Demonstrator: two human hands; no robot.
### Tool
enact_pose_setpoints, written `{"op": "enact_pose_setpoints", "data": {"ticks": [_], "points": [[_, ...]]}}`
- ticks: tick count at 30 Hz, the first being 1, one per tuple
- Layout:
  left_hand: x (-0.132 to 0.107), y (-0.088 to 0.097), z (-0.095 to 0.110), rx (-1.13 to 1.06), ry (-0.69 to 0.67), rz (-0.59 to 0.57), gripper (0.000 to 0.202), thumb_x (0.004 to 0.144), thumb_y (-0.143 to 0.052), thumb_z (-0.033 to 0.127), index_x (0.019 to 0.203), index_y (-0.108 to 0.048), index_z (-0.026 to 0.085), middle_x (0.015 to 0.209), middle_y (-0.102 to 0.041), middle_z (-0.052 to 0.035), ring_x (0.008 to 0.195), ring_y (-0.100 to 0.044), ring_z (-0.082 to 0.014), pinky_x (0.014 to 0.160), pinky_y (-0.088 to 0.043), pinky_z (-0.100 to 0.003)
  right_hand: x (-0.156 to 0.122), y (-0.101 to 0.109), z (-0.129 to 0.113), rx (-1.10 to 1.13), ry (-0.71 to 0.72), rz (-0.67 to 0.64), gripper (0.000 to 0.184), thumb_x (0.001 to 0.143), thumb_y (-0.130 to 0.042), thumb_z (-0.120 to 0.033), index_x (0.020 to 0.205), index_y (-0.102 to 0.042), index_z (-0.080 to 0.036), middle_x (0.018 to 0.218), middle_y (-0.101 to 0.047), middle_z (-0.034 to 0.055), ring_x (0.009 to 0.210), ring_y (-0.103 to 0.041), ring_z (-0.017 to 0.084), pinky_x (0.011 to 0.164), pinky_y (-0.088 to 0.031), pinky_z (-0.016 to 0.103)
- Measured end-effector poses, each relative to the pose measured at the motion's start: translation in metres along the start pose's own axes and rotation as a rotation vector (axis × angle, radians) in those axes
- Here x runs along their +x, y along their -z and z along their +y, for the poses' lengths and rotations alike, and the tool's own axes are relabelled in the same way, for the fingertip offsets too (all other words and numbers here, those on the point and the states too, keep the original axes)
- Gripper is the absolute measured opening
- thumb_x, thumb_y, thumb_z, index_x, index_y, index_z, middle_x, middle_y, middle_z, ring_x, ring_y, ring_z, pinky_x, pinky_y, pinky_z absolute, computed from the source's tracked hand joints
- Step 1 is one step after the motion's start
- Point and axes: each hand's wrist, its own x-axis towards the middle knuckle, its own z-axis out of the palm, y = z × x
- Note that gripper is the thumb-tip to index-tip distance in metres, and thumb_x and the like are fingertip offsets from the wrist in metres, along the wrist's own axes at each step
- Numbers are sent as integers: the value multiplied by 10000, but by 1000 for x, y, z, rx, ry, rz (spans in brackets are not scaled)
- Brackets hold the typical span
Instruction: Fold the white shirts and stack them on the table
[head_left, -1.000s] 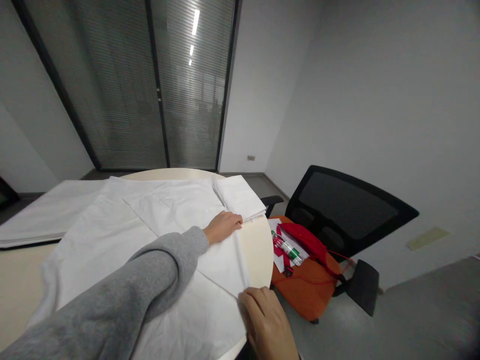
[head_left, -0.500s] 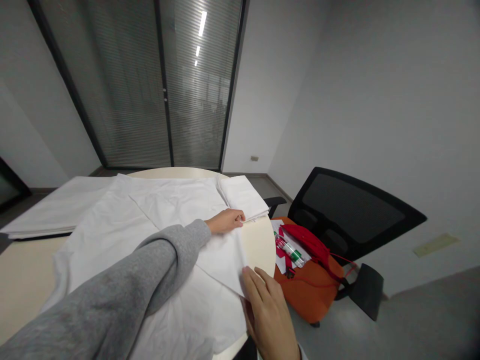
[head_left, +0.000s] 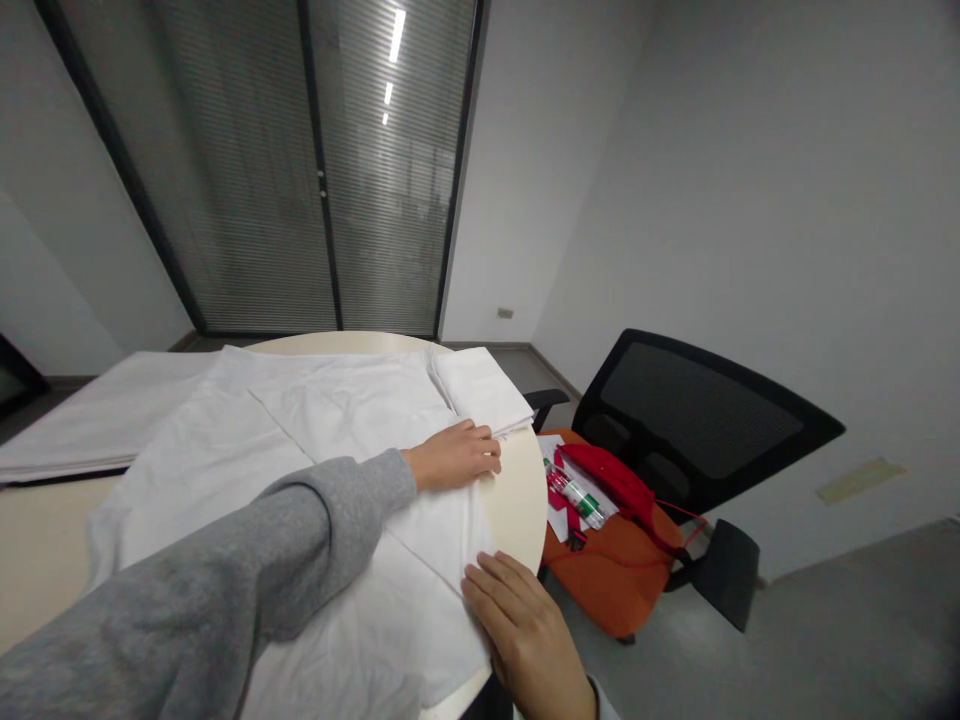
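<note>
A wide white cloth (head_left: pixel 322 385), possibly a garment, lies spread across the round table with a long crease or seam running over it. My left hand (head_left: pixel 454 455), in a grey sleeve, rests palm down on the cloth's right edge, fingers slightly bent and apart over the edge. Nearer to me, my right hand (head_left: pixel 529 635) lies on the same edge with its fingers stretched out, pressing lightly against the fabric. Neither hand grips anything. Just beyond my left hand is a folded white cloth (head_left: pixel 484 385) at the table's far right.
A stack of folded white fabric (head_left: pixel 105 400) is on the left side of the cream table (head_left: pixel 521 500). Right of the table stands an orange-seated office chair (head_left: pixel 607 590), holding a red bag (head_left: pixel 607 475) and a plastic bottle (head_left: pixel 577 495). Behind are glass panels with blinds.
My left hand has loosened from a pinch at the cloth's edge and now lies flatter. My right hand has shifted slightly left, its fingers flatter on the edge. The view has turned slightly.
</note>
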Motion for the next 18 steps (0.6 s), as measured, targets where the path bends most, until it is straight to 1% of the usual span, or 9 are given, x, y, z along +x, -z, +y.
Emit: {"op": "enact_pose_setpoints", "data": {"ticks": [2, 4, 6, 9, 11, 13, 14, 16, 18], "points": [[-4, 2, -4, 7, -79, -50, 136, 994, -579, 214, 1048, -681, 286, 1176, -716, 5, 1100, -545, -207, 858, -331, -378, -2, -2, -1, 1, 5, 19, 299, 1031, -456, -136, 1224, -680, -178, 1211, -753, 54, 1168, -683, 212, 1072, -538, 407], [-7, 2, -12, 24, -93, -69, 194, 970, -591, 152, 1068, -672, 298, 1162, -728, 19, 1102, -545, -207, 869, -316, -383, -4, 2, -3, 8, 13, 23, 305, 1023, -458, -129, 1229, -678, -179, 1202, -758, 51, 1153, -692, 209, 1059, -546, 386], [-7, 2, -19, 44, -91, -73, 186, 941, -608, 118, 1011, -664, 280, 1085, -742, 11, 1080, -550, -212, 883, -306, -389, -3, 11, -4, 41, -2, 2, 282, 1013, -509, -181, 1242, -672, -194, 1174, -767, 50, 1129, -704, 206, 1053, -546, 370], [-2, 1, -25, 51, -96, -81, 150, 909, -623, 90, 870, -620, 235, 971, -738, 0, 1053, -550, -219, 900, -300, -395, 8, 28, -3, 90, -128, -27, 309, 1001, -568, -346, 1272, -659, -230, 1162, -766, 65, 1084, -717, 211, 1068, -531, 396], [3, -1, -25, 35, -89, -90, 167, 894, -620, 67, 843, -595, 224, 939, -733, 0, 1058, -545, -223, 912, -295, -398, 22, 33, 2, 55, -230, -36, 353, 1012, -546, -385, 1318, -643, -238, 1271, -723, 91, 1180, -678, 237, 1112, -490, 452], [7, -3, -23, 14, -64, -98, 177, 891, -607, 56, 852, -589, 228, 913, -730, -1, 1033, -542, -223, 915, -294, -399, 34, 28, 8, -14, -290, -76, 400, 1020, -533, -361, 1387, -607, -219, 1432, -622, 114, 1353, -559, 276, 1167, -426, 508], [8, -4, -22, 6, -47, -102, 183, 891, -597, 52, 860, -590, 232, 902, -727, -3, 1011, -542, -222, 913, -297, -400, 38, 23, 10, -38, -293, -119, 435, 1015, -547, -363, 1417, -587, -201, 1493, -567, 124, 1423, -484, 294, 1191, -392, 527], [9, -4, -20, 9, -25, -111, 188, 898, -575, 55, 884, -599, 241, 894, -721, -13, 982, -539, -225, 914, -307, -403, 40, 9, 14, -50, -260, -223, 523, 998, -583, -384, 1466, -540, -156, 1559, -487, 146, 1491, -384, 316, 1219, -350, 538], [8, -3, -19, 43, -25, -101, 205, 910, -552, 62, 941, -620, 253, 947, -721, -29, 1019, -541, -237, 950, -314, -418, 33, -2, 14, -40, -203, -312, 612, 990, -595, -415, 1518, -473, -129, 1598, -423, 160, 1516, -331, 326, 1236, -316, 555]]}}
